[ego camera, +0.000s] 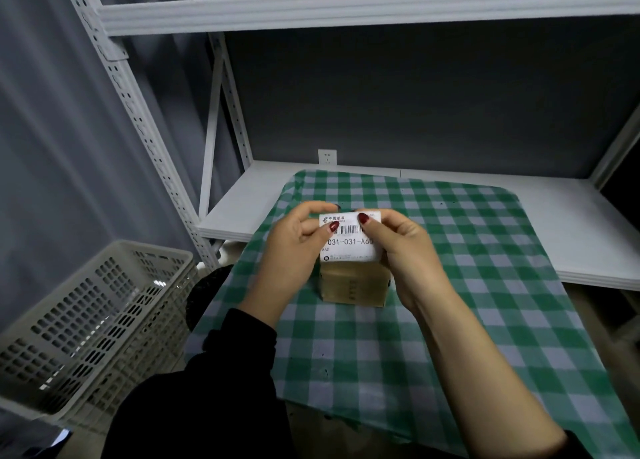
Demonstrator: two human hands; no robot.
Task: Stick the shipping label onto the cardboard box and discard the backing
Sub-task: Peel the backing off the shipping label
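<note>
White shipping label (349, 238) is pinched at its top edge by left hand (294, 240) and right hand (398, 243), each grip clamped there, probably to peel backing, above the cardboard box (353, 287).

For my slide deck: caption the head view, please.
Both hands, left hand and right hand, hold shipping label above cardboard box.

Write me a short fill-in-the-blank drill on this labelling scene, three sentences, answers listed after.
1. The shipping label is held by ____ hands, the left hand and the right hand.
2. The cardboard box sits on a green and white ____ cloth.
3. A perforated plastic basket stands to the person's ____.

Missing words: both; checked; left
</note>
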